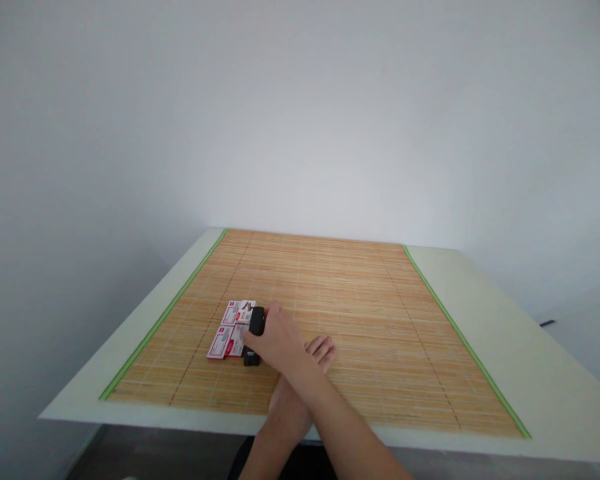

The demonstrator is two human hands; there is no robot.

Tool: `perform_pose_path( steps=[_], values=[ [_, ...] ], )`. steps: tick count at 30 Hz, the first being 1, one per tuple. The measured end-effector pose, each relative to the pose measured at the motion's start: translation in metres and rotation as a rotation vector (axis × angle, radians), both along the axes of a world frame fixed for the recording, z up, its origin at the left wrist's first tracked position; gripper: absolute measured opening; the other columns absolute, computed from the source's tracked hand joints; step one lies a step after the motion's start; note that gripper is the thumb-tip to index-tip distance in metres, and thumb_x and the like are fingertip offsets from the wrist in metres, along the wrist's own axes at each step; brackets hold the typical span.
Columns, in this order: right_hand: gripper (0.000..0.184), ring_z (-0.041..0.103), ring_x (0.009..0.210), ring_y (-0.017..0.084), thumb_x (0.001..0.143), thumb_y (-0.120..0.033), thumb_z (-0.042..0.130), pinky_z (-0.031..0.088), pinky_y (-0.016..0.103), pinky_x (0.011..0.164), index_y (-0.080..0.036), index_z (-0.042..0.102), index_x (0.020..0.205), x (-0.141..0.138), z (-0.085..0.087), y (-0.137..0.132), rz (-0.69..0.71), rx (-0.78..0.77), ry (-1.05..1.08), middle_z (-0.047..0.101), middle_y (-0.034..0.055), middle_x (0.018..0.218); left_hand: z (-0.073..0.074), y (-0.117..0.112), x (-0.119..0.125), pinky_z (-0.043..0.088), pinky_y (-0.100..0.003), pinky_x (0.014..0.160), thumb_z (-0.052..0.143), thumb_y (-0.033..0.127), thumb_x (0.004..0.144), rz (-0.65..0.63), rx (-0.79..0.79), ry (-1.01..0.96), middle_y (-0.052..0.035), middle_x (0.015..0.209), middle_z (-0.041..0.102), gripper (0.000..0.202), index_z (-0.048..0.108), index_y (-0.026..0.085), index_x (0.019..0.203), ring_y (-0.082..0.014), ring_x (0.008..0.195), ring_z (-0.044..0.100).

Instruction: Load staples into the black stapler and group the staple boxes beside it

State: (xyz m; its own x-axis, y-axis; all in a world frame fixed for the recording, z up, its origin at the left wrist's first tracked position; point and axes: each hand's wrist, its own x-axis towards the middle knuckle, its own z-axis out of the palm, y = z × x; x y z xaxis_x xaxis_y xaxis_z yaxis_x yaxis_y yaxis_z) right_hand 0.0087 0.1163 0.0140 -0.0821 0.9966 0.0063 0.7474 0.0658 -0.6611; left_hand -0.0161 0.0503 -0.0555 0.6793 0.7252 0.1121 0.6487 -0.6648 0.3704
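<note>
Two crossed hands: right hand (275, 340) clasps a small black stapler (255, 333), likely rigid, light, best gripped mid-body; left hand (316, 357) rests flat, unclenched, on the tabletop (505, 347)

Looks like a plain room set up for desk work, maybe a home or office corner, can't tell which. Under the hands: a pale table (505, 373) w/ a green-edged bamboo mat (360, 313). Beyond the hands: bare white walls (300, 100), no furnishings.

Four small red-and-white boxes (231, 330) are lying on one bamboo mat (320, 320). One black stapler (255, 333) is sitting beside them. Two hands (277, 340) are showing.
</note>
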Motion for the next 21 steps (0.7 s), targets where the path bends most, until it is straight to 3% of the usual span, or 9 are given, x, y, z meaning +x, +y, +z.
perform_pose_path(
  steps=[5, 8, 12, 15, 21],
  values=[
    [0.025, 0.062, 0.104, 0.024, 0.084, -0.028, 0.072, 0.047, 0.037, 0.091, -0.022, 0.067, 0.108, 0.056, 0.013, 0.023, 0.169, 0.165, -0.119, 0.07, 0.0068, 0.108, 0.018, -0.008, 0.003, 0.04, -0.045, 0.123, 0.047, 0.008, 0.092, 0.068, -0.01, -0.125, -0.0032, 0.157, 0.051, 0.065, 0.046, 0.027, 0.154, -0.023, 0.142, 0.051],
    [0.026, 0.061, 0.11, 0.023, 0.086, -0.022, 0.072, 0.045, 0.036, 0.097, -0.022, 0.073, 0.112, 0.107, 0.022, 0.031, 0.263, 0.192, -0.151, 0.071, 0.0058, 0.11, 0.032, -0.012, 0.001, 0.04, -0.046, 0.123, 0.047, 0.008, 0.093, 0.079, -0.001, -0.217, -0.0008, 0.152, 0.056, 0.062, 0.051, 0.03, 0.15, -0.022, 0.142, 0.05],
    [0.028, 0.063, 0.108, 0.022, 0.087, -0.021, 0.073, 0.046, 0.036, 0.097, -0.025, 0.075, 0.115, 0.162, 0.024, 0.023, 0.305, 0.201, -0.142, 0.073, 0.005, 0.113, 0.044, -0.015, 0.0, 0.048, -0.045, 0.114, 0.044, 0.015, 0.099, 0.269, 0.038, -0.264, -0.0014, 0.146, 0.058, 0.049, 0.056, 0.034, 0.143, -0.0219, 0.137, 0.05],
    [0.029, 0.063, 0.11, 0.023, 0.09, -0.024, 0.071, 0.046, 0.037, 0.098, -0.027, 0.074, 0.119, 0.18, 0.022, 0.007, 0.305, 0.21, -0.119, 0.073, 0.0046, 0.115, 0.043, -0.015, 0.003, 0.046, -0.05, 0.113, 0.044, 0.023, 0.102, 0.393, 0.101, -0.218, -0.0055, 0.148, 0.054, 0.046, 0.052, 0.032, 0.147, -0.0265, 0.137, 0.048],
    [0.026, 0.062, 0.111, 0.023, 0.092, -0.022, 0.068, 0.046, 0.038, 0.099, -0.027, 0.073, 0.117, 0.184, 0.024, -0.009, 0.329, 0.187, -0.054, 0.072, 0.004, 0.115, 0.037, -0.016, 0.012, 0.036, -0.06, 0.117, 0.046, 0.034, 0.103, 0.456, 0.186, -0.123, -0.0075, 0.151, 0.052, 0.049, 0.047, 0.031, 0.152, -0.0329, 0.137, 0.044]
  ],
)
